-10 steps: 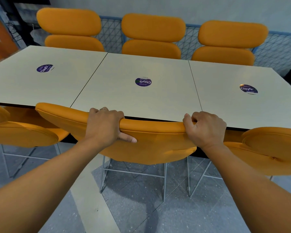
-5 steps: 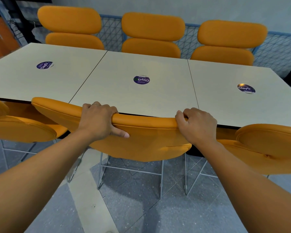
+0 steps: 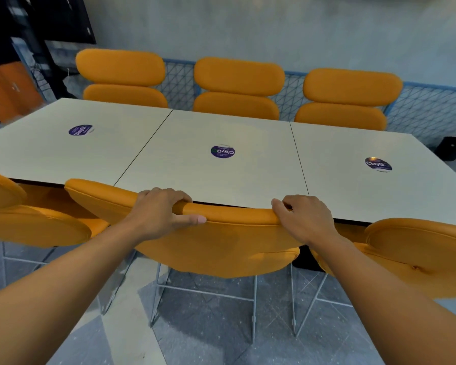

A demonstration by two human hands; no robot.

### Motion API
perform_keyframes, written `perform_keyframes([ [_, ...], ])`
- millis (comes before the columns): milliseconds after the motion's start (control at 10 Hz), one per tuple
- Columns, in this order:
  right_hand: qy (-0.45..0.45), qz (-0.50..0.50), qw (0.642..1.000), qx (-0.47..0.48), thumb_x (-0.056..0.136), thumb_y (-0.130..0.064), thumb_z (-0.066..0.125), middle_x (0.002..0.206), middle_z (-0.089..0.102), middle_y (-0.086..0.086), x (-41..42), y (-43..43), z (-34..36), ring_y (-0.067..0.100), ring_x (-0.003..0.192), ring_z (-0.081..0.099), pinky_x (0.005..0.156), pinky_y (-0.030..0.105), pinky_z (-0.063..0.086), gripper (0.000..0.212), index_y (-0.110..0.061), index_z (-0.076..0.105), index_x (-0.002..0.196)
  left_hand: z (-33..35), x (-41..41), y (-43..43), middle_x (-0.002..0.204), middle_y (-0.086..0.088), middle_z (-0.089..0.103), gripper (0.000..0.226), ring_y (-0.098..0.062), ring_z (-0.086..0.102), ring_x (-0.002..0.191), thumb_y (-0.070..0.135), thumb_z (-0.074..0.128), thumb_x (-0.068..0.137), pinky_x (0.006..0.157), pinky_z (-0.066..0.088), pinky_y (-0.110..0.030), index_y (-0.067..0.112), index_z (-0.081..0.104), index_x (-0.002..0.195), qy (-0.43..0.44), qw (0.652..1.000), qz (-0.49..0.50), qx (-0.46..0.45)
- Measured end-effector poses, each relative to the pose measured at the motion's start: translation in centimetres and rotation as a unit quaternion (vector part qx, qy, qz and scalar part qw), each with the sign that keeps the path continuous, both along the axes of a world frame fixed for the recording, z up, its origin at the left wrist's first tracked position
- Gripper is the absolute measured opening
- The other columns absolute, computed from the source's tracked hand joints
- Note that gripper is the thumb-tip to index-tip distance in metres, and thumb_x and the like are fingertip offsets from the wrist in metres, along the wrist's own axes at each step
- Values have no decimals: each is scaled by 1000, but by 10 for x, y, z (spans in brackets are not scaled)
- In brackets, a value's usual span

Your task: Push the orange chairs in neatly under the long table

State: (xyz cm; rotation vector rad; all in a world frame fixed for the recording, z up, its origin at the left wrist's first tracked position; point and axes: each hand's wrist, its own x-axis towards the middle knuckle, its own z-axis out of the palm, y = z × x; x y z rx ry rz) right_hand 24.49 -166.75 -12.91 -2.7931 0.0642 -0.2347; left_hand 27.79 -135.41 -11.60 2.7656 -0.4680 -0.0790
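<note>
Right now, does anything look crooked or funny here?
Nothing is broken or spilled. One small oddity: the right sticker on the table reads upright from here, while the middle sticker is upside down. The gripped orange chair looks fine.

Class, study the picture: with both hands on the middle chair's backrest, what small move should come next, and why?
Probably one short, even push forward: left hand and right hand both hold the backrest top of the middle chair, which already sits at the table edge.

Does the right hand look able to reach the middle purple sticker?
Probably yes: only bare table lies between the right hand and the sticker, once it releases the chair.
</note>
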Motion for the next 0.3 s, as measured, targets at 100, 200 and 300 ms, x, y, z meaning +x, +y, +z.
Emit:
perform_keyframes([
  [100,38,8,998,49,100,-51,40,66,55,-3,0,4,14,18,68,52,63,33,35,48,-24,49,61,9,3,5,108,11,65,91,-15,58,101,97,34,57,90,48,-42,32,63,114,14,998,15,-56],
  [200,37,15,999,34,100,-53,41,86,65,-4,5,11,28,21,84,58,71,34,43,42,-24,66,82,25,10,7,117,9,65,77,-15,56,109,84,44,66,97,46,-44,30,63,117,5,997,13,-76],
  [300,41,18,999,24,99,-54,44,114,68,-5,11,18,40,18,102,59,82,35,49,42,-24,69,114,45,14,6,118,8,65,72,-13,56,108,77,47,69,93,47,-37,27,63,118,-23,997,16,-74],
])
